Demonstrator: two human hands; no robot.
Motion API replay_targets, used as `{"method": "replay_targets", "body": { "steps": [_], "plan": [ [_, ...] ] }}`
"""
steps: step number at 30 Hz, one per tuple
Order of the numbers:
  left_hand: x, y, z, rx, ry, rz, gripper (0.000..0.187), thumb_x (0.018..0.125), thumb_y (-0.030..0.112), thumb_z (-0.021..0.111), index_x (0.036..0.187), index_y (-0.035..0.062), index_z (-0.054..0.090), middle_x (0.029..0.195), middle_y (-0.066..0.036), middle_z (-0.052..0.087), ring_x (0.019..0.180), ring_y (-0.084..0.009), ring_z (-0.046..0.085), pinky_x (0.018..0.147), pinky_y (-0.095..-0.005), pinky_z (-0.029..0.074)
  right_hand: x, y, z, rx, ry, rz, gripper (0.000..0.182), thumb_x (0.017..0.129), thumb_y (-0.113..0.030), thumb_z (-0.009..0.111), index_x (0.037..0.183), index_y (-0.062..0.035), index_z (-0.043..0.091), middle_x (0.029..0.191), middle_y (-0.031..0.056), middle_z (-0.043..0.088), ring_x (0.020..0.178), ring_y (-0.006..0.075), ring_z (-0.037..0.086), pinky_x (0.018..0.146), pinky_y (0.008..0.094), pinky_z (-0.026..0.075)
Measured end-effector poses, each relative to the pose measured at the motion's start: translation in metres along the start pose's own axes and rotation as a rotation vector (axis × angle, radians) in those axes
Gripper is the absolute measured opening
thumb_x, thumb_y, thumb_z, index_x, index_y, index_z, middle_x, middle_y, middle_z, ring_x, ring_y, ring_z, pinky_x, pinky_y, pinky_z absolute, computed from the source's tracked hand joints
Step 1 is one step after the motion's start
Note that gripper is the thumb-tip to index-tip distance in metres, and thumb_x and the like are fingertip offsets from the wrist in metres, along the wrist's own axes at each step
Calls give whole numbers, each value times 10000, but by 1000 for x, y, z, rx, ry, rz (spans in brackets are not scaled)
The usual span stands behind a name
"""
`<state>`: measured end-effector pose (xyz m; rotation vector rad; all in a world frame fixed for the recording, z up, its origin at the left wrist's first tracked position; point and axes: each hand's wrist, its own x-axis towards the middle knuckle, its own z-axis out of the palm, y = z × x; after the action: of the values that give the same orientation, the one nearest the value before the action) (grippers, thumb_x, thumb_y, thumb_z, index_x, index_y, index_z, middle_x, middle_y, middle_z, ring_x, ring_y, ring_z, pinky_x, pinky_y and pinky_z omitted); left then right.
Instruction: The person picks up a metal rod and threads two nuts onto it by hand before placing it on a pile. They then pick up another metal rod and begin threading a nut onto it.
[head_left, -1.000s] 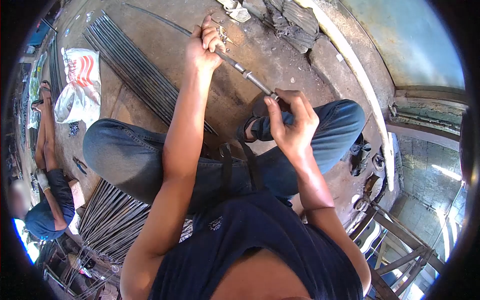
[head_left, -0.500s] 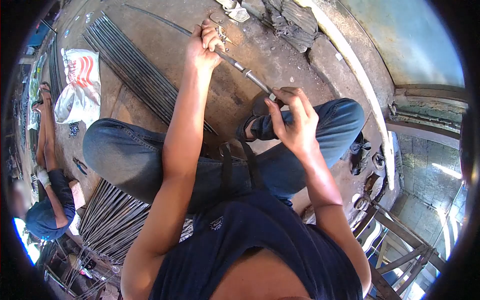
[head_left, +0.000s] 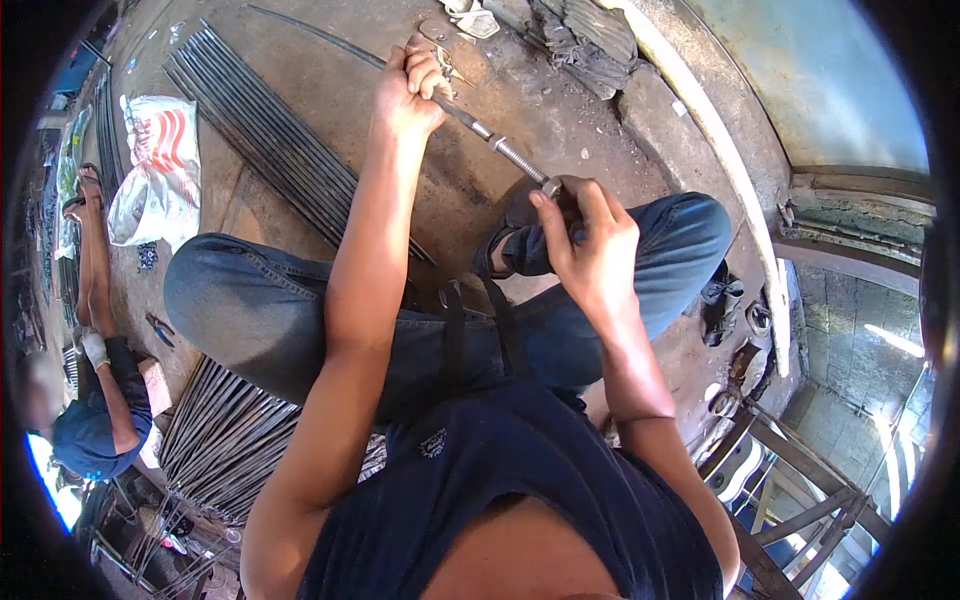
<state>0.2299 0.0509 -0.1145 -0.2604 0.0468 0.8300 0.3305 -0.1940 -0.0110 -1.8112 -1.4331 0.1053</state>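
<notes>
My left hand (head_left: 412, 88) is wrapped round a long dark metal rod (head_left: 325, 37), which runs from the upper left down towards my right hand. Below that fist the rod carries a shiny collar or nut and then a bright threaded section (head_left: 520, 160). At the thread's lower end sits a hex nut (head_left: 551, 187). My right hand (head_left: 598, 240) is closed at this nut, thumb on one side and forefinger on the other. Its remaining fingers are partly hidden.
A bundle of dark rods (head_left: 270, 130) lies on the floor at upper left, beside a white sack (head_left: 160, 165). More rods (head_left: 225, 430) lie by my left knee, near pliers (head_left: 160, 330). Another person (head_left: 105, 420) sits at far left. A pale curved pipe (head_left: 715, 140) runs along the right.
The fingers of my right hand have shifted slightly on the nut, which shows more plainly now. My left hand keeps its hold on the rod almost unmoved.
</notes>
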Motion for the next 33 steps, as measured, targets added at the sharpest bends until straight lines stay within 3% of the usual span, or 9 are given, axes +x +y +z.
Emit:
{"method": "replay_targets", "body": {
  "steps": [6, 10, 12, 17, 20, 25, 28, 30, 33],
  "plan": [
    [1, 3, -3, 28, 4, -51, 532, 1043, 442, 296, 918, 3, 570, 572, 33, 315, 402, -70, 261, 370, -226, 216, 13, 3, -11, 60, -289, 300, 337, 927, -297, 622, 885, 36, 595, 645, 232, 565, 582, 380, 617, 547, 430, 460],
    [1, 5, -3, -21, -26, -92, 542, 1042, 452, 287, 923, 5, 568, 568, 39, 297, 403, -70, 254, 370, -224, 215, 15, -7, -10, 181, -107, 81, 358, 943, -296, 606, 836, 46, 612, 570, 231, 537, 524, 298, 613, 556, 409, 459],
    [0, 1, -1, -41, -35, -108, 545, 1042, 453, 287, 913, 5, 569, 568, 42, 293, 403, -70, 253, 369, -224, 215, 14, -2, -17, 22, -330, 251, 250, 896, -196, 664, 992, 23, 589, 688, 97, 601, 593, 140, 548, 561, 320, 448],
    [0, 0, 1, 40, -7, 1, 427, 1065, 311, 288, 1014, -18, 556, 566, 24, 316, 392, -68, 256, 358, -213, 210, 11, 2, 3, 222, 75, -63, 236, 906, -176, 652, 847, 45, 596, 659, 106, 562, 574, 150, 532, 530, 304, 425],
    [1, 5, -2, -17, -57, -100, 522, 1047, 428, 295, 961, 5, 589, 589, 37, 319, 414, -71, 277, 375, -223, 227, 4, 16, -15, -49, -326, 127, 311, 790, -95, 743, 1027, 8, 569, 851, 152, 608, 692, 265, 624, 629, 350, 501],
    [-1, 5, 0, 35, -3, -58, 498, 1050, 409, 303, 949, 10, 586, 587, 37, 320, 412, -70, 273, 376, -221, 233, 7, 12, 2, 126, 1, -188, 228, 845, -140, 711, 943, 24, 587, 728, 145, 620, 623, 262, 629, 600, 345, 502],
    [-2, -1, 4, 38, 16, -37, 456, 1056, 367, 300, 995, 0, 563, 581, 32, 314, 404, -70, 260, 368, -220, 214, 0, 24, -7, 143, -265, 196, 310, 771, -43, 745, 1017, 8, 562, 912, 146, 608, 740, 240, 625, 646, 329, 510],
    [-3, 0, 4, 65, 53, 17, 423, 1062, 330, 295, 1039, -12, 543, 575, 26, 309, 396, -71, 249, 361, -221, 195, 3, 11, 1, 214, -145, 210, 249, 783, -42, 735, 979, -3, 585, 908, 143, 610, 738, 243, 627, 638, 330, 513],
    [-3, -2, 4, 25, 9, -13, 423, 1062, 331, 296, 1034, -11, 543, 575, 29, 308, 396, -71, 248, 362, -220, 196, 5, 20, 11, 130, 92, -254, 170, 837, -97, 714, 949, -20, 613, 755, 110, 623, 609, 240, 612, 584, 321, 504]
  ]
}}
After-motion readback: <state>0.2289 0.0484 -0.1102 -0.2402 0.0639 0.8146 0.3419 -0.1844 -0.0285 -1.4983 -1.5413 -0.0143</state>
